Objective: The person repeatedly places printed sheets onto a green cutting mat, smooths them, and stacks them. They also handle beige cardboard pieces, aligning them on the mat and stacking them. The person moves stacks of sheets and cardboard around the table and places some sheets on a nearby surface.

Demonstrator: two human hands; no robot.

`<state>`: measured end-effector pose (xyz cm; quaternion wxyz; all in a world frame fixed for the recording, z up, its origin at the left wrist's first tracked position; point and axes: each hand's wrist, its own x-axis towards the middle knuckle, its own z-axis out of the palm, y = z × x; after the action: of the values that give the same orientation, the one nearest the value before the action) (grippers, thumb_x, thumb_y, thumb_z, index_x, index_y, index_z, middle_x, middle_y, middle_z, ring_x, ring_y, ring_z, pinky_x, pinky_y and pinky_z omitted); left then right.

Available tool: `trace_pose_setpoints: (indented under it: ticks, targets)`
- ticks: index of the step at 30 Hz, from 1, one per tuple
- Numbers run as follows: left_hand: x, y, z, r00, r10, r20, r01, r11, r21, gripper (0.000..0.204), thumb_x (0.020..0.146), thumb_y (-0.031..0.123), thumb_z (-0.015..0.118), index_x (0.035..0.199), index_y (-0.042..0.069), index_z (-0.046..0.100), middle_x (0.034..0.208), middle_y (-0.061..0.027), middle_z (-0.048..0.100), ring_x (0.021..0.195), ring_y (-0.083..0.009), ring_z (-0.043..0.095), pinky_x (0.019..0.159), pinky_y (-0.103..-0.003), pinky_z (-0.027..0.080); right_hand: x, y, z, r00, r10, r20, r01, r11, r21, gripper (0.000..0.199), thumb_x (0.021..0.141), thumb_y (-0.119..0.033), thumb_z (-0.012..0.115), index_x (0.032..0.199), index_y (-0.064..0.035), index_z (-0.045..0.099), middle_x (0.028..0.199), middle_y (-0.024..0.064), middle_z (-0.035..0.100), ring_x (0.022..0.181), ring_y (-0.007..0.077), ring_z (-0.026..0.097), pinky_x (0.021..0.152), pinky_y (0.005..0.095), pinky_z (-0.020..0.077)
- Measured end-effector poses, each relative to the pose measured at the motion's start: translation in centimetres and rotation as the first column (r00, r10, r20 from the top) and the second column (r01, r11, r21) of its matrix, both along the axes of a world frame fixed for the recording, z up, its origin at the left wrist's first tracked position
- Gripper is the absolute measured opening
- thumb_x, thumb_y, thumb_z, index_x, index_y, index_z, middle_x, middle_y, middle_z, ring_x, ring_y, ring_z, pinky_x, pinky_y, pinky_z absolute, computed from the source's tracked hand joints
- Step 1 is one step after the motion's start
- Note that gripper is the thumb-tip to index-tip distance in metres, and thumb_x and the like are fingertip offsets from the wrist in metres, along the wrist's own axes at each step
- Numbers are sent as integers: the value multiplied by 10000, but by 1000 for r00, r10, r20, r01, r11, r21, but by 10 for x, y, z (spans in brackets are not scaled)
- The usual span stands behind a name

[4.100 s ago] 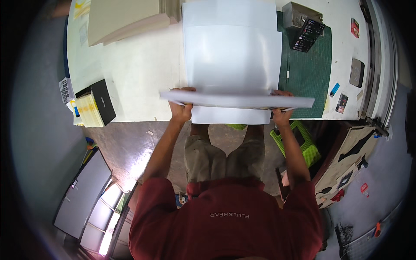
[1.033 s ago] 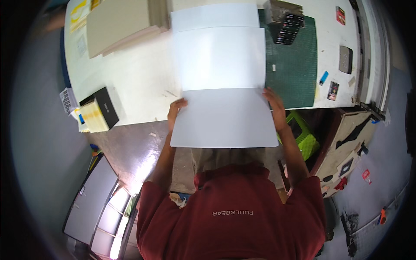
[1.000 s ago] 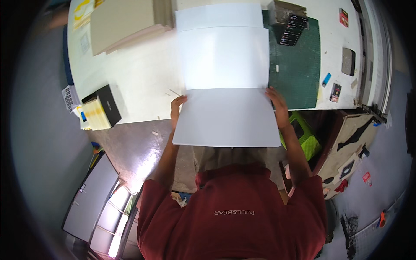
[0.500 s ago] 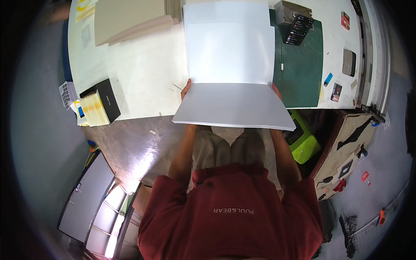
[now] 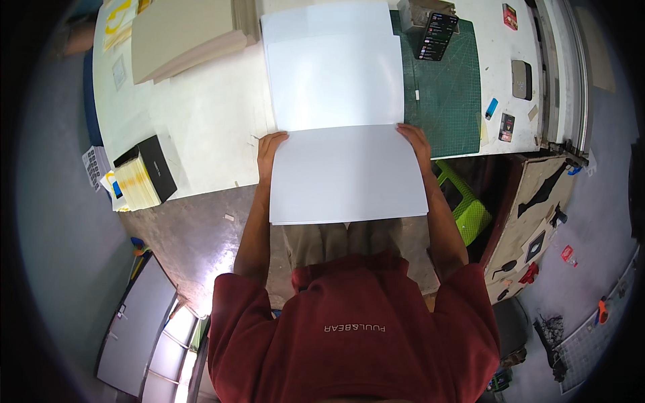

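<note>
White paper lies between the two hands as a held stack (image 5: 349, 174), its near part jutting past the edge of the table (image 5: 208, 144) above the person's lap. The left hand (image 5: 272, 149) grips its far left corner, fingers curled at the edge; the right hand (image 5: 416, 140) grips the far right corner likewise, both thumbs out of sight. Just beyond lie more white sheets (image 5: 336, 80). Right of these is a green mat (image 5: 443, 101), with a phone (image 5: 437, 37) leaning on a box (image 5: 408, 15). Beige boards (image 5: 185, 33) are piled at far left.
</note>
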<state>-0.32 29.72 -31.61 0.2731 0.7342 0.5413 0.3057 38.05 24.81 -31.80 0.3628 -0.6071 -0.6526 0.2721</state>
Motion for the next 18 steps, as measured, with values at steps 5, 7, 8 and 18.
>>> trace_pose_setpoints:
  ticks: [5, 7, 8, 18]
  targets:
    - [3, -10, -51, 992, 122, 39, -119, 990, -77, 367, 750, 135, 779, 1053, -6, 627, 1057, -175, 658, 981, -323, 613, 875, -391, 494, 3, -8, -44, 994, -27, 109, 28, 1000, -11, 366, 759, -170, 766, 1049, 21, 653, 1048, 178, 674, 902, 353, 615, 834, 439, 504]
    - [14, -15, -70, 963, 220, 156, -215, 975, -48, 461, 710, 160, 838, 1077, -9, 615, 1028, -176, 650, 965, -324, 614, 861, -387, 493, -3, -7, -54, 992, -121, 36, 122, 992, -16, 420, 723, -239, 873, 978, 8, 648, 1000, 168, 682, 885, 331, 638, 799, 427, 517]
    - [9, -19, -89, 927, 315, 203, -281, 943, -179, 596, 658, 209, 900, 1120, -13, 597, 1001, -184, 634, 950, -334, 610, 848, -413, 488, -8, -3, -57, 984, -180, -2, 180, 982, -61, 457, 707, -270, 897, 968, 7, 642, 977, 174, 684, 860, 328, 655, 774, 426, 525]
    - [77, 23, 1, 757, 580, -302, -639, 753, -157, 899, 771, 484, 804, 1403, -24, 416, 1292, -300, 520, 1254, -480, 440, 983, -583, 370, -18, 28, -4, 890, -407, 206, 453, 844, -288, 652, 666, -539, 880, 842, 6, 568, 730, 186, 685, 649, 330, 699, 591, 417, 547]
